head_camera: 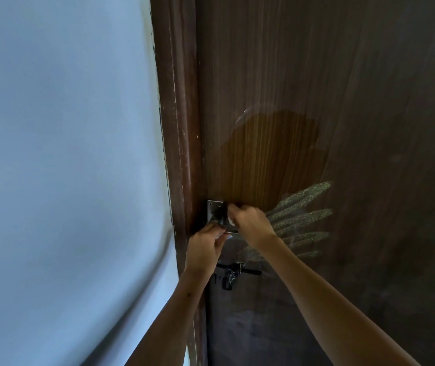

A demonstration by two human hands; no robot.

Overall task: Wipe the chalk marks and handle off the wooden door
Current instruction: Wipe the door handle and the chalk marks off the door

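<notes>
Both hands were at the handle [215, 213]: my right hand [250, 224] pinched a white cloth [231, 221] against it, my left hand [206, 249] curled just below, and chalk marks [301, 215] beyond my knuckles risked smearing.

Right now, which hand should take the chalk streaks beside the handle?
Right, probably. The right hand pinches the white cloth at the metal handle plate, and the chalk streaks lie just to its right on the door. The left hand sits below the plate, with no cloth visible in it.
</notes>
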